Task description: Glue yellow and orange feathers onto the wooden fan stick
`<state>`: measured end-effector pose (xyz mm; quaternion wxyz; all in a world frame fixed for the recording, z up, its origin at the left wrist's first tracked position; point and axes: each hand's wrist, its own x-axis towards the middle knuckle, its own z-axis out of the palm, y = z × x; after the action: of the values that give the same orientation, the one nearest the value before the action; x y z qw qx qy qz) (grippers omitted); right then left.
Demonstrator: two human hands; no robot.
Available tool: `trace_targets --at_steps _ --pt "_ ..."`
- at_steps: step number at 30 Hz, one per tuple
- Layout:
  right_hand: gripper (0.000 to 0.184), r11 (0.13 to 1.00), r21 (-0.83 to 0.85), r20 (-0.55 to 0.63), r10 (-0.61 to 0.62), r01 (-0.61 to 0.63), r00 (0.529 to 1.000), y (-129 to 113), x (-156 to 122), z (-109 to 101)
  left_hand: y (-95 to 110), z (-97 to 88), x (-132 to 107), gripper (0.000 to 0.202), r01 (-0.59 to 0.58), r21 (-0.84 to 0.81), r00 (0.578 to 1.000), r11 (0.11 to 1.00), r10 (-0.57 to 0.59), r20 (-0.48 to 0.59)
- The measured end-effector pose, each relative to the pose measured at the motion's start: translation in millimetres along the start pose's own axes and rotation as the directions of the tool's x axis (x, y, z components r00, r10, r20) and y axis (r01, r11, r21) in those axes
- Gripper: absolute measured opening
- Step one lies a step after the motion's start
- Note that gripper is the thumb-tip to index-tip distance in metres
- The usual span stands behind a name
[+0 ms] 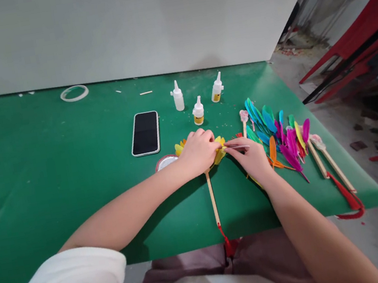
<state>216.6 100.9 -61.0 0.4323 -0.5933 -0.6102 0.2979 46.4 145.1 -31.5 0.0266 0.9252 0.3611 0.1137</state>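
Observation:
A fan (213,200) with yellow feathers, a wooden handle and a red tassel (228,247) lies at the table's front edge, its handle pointing toward me. My left hand (198,152) is closed on the fan's head and covers much of it. From the right, my right hand (254,157) pinches thin metal tweezers (237,146), whose tips meet the yellow feathers (220,154) beside my left fingertips. What lies between the tips is too small to make out. Beyond my hands stand white glue bottles (198,112). A round lid-like thing (166,161) is partly hidden by my left forearm.
Loose coloured feathers (289,144) lie to the right, among more wooden-handled pieces (334,163) near the table's right edge. A phone (145,133) lies left of the bottles. A white ring (74,93) sits farther back, before a pale upright panel (101,30). Red chairs (363,35) stand beyond.

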Motion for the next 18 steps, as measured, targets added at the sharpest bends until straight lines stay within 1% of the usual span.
trace_targets --at_steps 7,11,12,14,16,18 --pt "0.015 1.000 -0.009 0.000 0.002 -0.002 1.000 -0.7 0.2 0.2 -5.2 3.7 0.0 0.023 -0.030 0.001 0.999 1.000 0.030 0.013" --pt "0.014 1.000 -0.025 -0.003 0.002 -0.002 1.000 -1.5 0.0 0.1 -7.9 4.7 0.9 0.024 0.000 -0.062 1.000 0.998 0.001 0.008" --pt "0.014 1.000 -0.026 -0.004 0.000 0.000 1.000 -1.4 0.0 0.1 -8.5 4.0 1.4 0.024 0.017 -0.100 1.000 0.995 -0.017 -0.006" --pt "0.015 1.000 -0.017 -0.004 -0.006 0.006 1.000 -0.8 0.0 0.1 -9.5 1.9 2.2 0.026 0.053 -0.227 0.997 0.973 -0.063 -0.039" --pt "0.016 1.000 0.001 -0.001 -0.010 0.010 1.000 -0.3 0.0 0.2 -10.0 0.0 2.6 0.028 0.076 -0.392 0.993 0.917 -0.106 -0.056" --pt "0.016 1.000 0.015 0.003 -0.012 0.012 1.000 -0.1 0.0 0.3 -9.9 -0.5 2.4 0.032 0.088 -0.527 0.990 0.845 -0.131 -0.045"
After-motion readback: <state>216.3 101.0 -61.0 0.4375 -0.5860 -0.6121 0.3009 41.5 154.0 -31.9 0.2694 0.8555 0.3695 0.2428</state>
